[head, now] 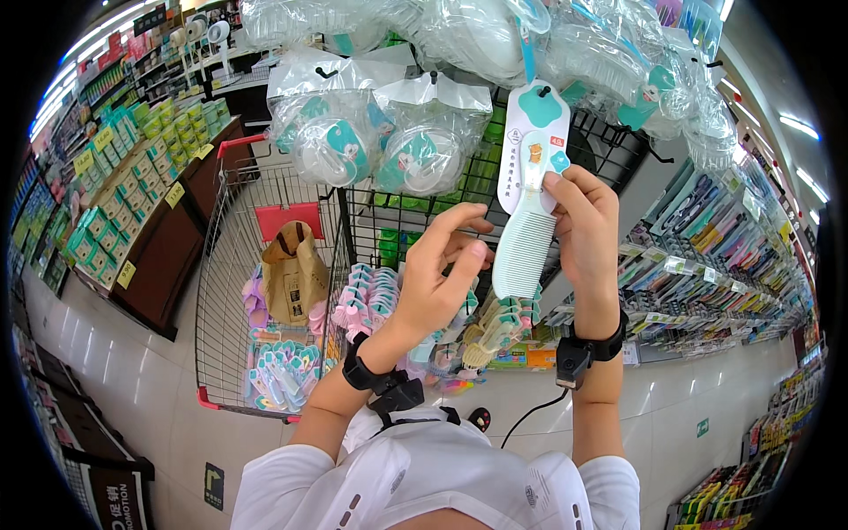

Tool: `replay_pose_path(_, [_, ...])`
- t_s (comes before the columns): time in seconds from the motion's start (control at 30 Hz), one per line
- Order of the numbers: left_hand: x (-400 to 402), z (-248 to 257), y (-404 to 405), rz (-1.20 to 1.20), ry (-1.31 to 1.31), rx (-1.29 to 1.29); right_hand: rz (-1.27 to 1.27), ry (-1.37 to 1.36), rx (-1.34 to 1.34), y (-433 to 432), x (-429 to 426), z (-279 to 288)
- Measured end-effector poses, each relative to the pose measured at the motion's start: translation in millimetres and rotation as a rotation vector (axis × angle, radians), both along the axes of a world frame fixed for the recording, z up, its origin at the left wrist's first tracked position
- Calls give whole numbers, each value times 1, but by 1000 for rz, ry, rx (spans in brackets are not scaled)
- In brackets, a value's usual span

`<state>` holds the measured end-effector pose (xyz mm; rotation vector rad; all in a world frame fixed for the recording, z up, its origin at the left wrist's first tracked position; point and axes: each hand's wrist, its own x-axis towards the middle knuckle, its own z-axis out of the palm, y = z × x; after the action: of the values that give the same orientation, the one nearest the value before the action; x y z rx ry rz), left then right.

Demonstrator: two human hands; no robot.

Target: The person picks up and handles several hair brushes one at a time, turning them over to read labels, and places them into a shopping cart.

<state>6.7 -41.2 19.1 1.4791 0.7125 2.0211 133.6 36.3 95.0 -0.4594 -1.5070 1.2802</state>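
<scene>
A pale mint comb (528, 248) on a white backing card (518, 109) hangs from a black peg hook through the card's top. My right hand (586, 212) pinches the right edge of the card beside the comb's handle. Just left of the comb, my left hand (445, 268) is raised with fingers curled apart and nothing in them. Behind and below the hands, carded pink combs or brushes (368, 301) and carded yellowish ones (493, 331) hang in rows on the black wire rack (371, 218).
Bagged clear plastic goods (424, 156) hang left of the comb, with more above. At left stands a wire shopping cart (218, 278) holding a brown paper bag (295, 275) and many carded items (281, 371). Stocked shelves (702, 258) run along the right; a display counter (165, 258) stands far left.
</scene>
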Motion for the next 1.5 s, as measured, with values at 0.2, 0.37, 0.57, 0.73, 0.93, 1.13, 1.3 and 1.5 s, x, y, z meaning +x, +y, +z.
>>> replay_pose_path(0.2, [-2, 3, 3, 23, 117, -128, -69, -27, 31, 14, -8, -1])
replay_pose_path(0.37, [-11, -5, 7, 154, 173, -122, -164, -185, 52, 31, -15, 3])
replay_pose_path(0.57, [-14, -23, 12, 366, 363, -127, -177, -300, 72, 56, -29, -5])
replay_pose_path(0.73, [-8, -20, 20, 414, 420, -160, -202, -320, 113, 70, -35, -8])
replay_pose_path(0.93, [0, -20, 49, 437, 401, -130, -260, -360, 136, 68, -32, -11])
replay_pose_path(1.13, [-5, -20, 86, 396, 359, -120, -269, -349, 152, 70, -33, -12])
replay_pose_path(1.3, [-11, -15, 96, 450, 371, -183, -329, -370, 249, 86, -42, -18])
replay_pose_path(1.5, [-10, -25, 106, 557, 353, -136, -450, -148, 368, 88, -43, -14])
